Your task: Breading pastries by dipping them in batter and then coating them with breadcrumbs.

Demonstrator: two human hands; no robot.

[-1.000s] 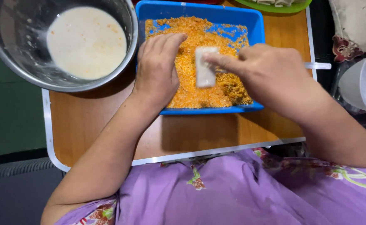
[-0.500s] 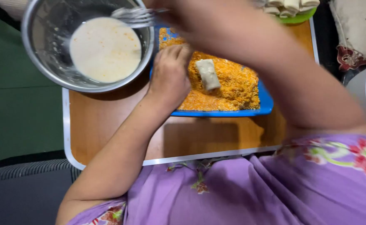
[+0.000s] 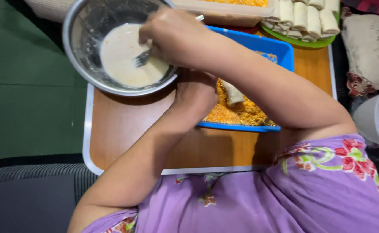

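- Right now the right hand (image 3: 176,36) reaches across the body and is closed around the handle of a metal fork (image 3: 144,57), whose tines dip into the pale batter (image 3: 127,60) pooled in the steel bowl (image 3: 75,51).
- The fork looks stiff and light; it is best held by the handle, well back from the wet tines, since batter would make the metal slippery.
- The batter seems thin and runny, likely to drip from anything lifted out of it.
- The left hand (image 3: 196,95) rests at the near-left edge of the blue tray (image 3: 280,54), fingers curled over the orange breadcrumbs (image 3: 237,114); the forearm above hides part of it, so whether it pinches anything cannot be told.
- One pale roll (image 3: 232,92) lies on the crumbs just beside the left hand, partly hidden under the right forearm.
- That roll looks soft and light with a thin wrapper, probably easy to dent or tear; a gentle hold along its length, not at the ends, would suit it.
- More uncoated rolls (image 3: 304,17) lie side by side on a green plate (image 3: 293,41) beyond the tray.
- Bowl and tray stand touching on a wooden table (image 3: 124,129) with a white rim.
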